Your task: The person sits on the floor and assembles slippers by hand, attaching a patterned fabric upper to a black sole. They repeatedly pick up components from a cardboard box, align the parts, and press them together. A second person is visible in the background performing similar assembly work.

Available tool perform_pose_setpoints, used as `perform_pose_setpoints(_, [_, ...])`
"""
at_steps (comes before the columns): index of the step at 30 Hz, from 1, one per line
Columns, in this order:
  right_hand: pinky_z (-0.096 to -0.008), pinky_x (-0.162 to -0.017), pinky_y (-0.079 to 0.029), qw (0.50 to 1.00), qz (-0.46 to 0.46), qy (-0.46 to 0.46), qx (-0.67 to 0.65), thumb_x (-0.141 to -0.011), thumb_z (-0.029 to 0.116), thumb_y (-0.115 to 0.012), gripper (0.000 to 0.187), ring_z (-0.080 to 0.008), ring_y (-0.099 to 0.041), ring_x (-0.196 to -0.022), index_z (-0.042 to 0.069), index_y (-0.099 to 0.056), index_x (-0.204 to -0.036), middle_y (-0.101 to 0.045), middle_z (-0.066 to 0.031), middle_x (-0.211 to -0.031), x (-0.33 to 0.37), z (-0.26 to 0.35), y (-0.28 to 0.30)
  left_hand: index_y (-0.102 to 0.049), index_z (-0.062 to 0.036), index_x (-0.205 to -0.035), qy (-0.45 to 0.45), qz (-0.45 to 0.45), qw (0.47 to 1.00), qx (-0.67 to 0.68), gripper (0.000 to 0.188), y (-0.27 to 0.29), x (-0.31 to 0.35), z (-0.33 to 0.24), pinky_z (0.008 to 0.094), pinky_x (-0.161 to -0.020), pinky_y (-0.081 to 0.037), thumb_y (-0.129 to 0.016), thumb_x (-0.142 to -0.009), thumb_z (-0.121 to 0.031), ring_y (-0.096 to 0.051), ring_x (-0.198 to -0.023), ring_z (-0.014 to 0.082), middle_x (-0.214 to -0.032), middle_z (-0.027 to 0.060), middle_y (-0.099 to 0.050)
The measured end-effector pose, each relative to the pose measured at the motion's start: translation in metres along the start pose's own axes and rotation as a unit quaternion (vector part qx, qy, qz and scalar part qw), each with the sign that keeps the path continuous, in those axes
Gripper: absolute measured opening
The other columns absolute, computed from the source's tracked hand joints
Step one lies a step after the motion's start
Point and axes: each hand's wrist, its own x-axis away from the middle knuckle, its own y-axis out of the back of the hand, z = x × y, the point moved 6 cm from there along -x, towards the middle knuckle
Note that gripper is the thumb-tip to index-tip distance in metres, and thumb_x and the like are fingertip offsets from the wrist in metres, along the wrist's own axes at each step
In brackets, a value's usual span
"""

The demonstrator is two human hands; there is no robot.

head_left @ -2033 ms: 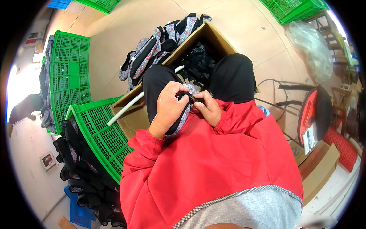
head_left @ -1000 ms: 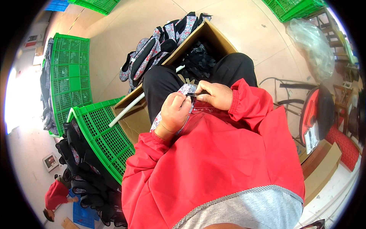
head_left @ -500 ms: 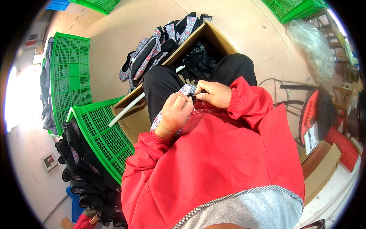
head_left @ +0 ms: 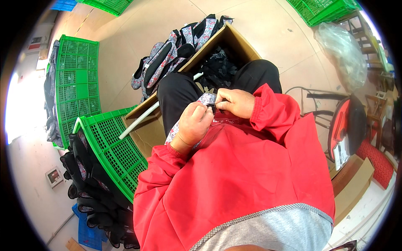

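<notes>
Over my lap, my left hand [head_left: 194, 124] is closed on a piece of grey, flower-patterned fabric [head_left: 206, 98] with black parts. Part of the fabric shows again below and beside my left wrist. My right hand [head_left: 235, 103] pinches the black edge at the same piece, its fingertips close to those of the left. What exactly lies between the fingertips is too small to make out. Beyond my knees stands an open cardboard box [head_left: 246, 47] with black scraps [head_left: 218, 67] inside. A white tube [head_left: 140, 120] leans along its left side.
Patterned pieces [head_left: 161, 62] lie piled on the floor behind the box. Green crates [head_left: 78, 85] stand at the left, and a nearer crate [head_left: 115, 146] has black pieces [head_left: 90, 175] beside it. A clear plastic bag [head_left: 341, 54] and a red-black chair [head_left: 345, 125] are at right.
Both hands stay nearly in place, with a slight shift of my right fingertips at the black edge. A red sleeve and hand at the lower left have gone out of view.
</notes>
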Motion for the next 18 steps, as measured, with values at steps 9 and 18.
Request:
perform_pose_setpoints(9, [-0.0297,-0.06,-0.047,0.98,-0.065,-0.049,-0.182,-0.094,0.018,-0.058,0.016,-0.0146,-0.06,-0.063,0.002,-0.056,-0.092,-0.063,-0.0071,-0.071,-0.001,-0.024,0.006,-0.062,-0.0011,-0.079,0.009,-0.003,1.0,0.002,0.011,0.002,-0.001,0.0,0.0356,-0.07,-0.052,-0.069,-0.071,0.0,-0.059,-0.08,0.0263,-0.083,0.008,-0.053])
perform_pose_setpoints(18, [-0.0282,-0.074,-0.051,0.953,-0.134,0.041,-0.268,-0.095,0.019,-0.06,0.019,-0.0135,-0.063,-0.079,0.001,-0.054,-0.1,-0.065,-0.008,-0.086,0.002,-0.021,-0.02,-0.064,-0.0003,-0.079,0.043,-0.041,0.998,-0.022,0.011,0.022,-0.012,0.002,0.0335,-0.067,-0.051,-0.069,-0.07,0.002,-0.059,-0.08,0.0262,-0.081,0.008,-0.055])
